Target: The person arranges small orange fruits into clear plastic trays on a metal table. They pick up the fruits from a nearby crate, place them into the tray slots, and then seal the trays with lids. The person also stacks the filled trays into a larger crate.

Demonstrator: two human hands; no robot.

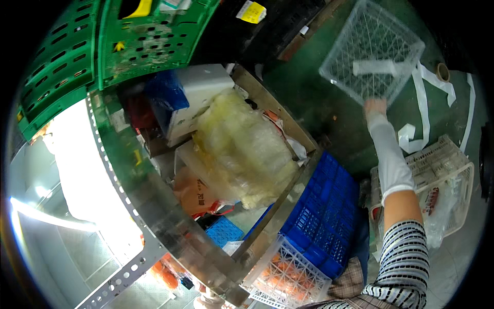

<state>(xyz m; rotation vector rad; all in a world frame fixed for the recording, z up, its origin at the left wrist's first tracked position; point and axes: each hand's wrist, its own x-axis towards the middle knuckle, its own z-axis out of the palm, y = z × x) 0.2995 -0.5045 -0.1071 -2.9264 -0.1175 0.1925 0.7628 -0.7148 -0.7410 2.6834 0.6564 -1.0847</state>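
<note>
A clear plastic mesh crate (371, 49) is held out at arm's length over the dark green floor (314, 98), its near rim gripped by the right hand (375, 107), whose fingers are closed on the edge above a long white sleeve guard (391, 157). The left hand is not seen, so its state cannot be told. The step in hand is judged to be the carrying or setting aside of the empty crate; a steady hold and a clear landing spot would be called for. Open floor is seen beneath it, crossed by white strips (424, 108). Nearer, room is narrowed by a blue crate (324, 211), a white basket (447, 180) and a metal shelf frame (154, 216) heaped with plastic-wrapped bundles (242, 149).
</note>
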